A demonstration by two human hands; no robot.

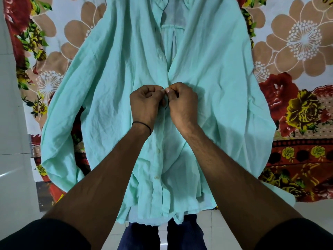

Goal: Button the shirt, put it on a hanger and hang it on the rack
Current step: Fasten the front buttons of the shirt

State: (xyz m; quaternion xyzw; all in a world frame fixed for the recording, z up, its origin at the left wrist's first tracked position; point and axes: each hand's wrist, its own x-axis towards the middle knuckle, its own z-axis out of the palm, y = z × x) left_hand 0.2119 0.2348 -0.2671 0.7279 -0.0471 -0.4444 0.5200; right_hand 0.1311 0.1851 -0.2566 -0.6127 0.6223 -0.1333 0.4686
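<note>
As my left hand point(146, 103) and right hand point(182, 103) pinch the mint shirt point(108, 78) with curled fingers, the hidden button may miss its hole if cloth bunches.

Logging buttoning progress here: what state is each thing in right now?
shirt: spread front up, wrinkled.
lower placket: buttoned shut.
upper placket: unbuttoned, gaping open.
left hand: pinching the placket at mid-shirt.
right hand: pinching the opposite edge, fingertips meeting the left's.
floral sheet: spread under the shirt.
</note>
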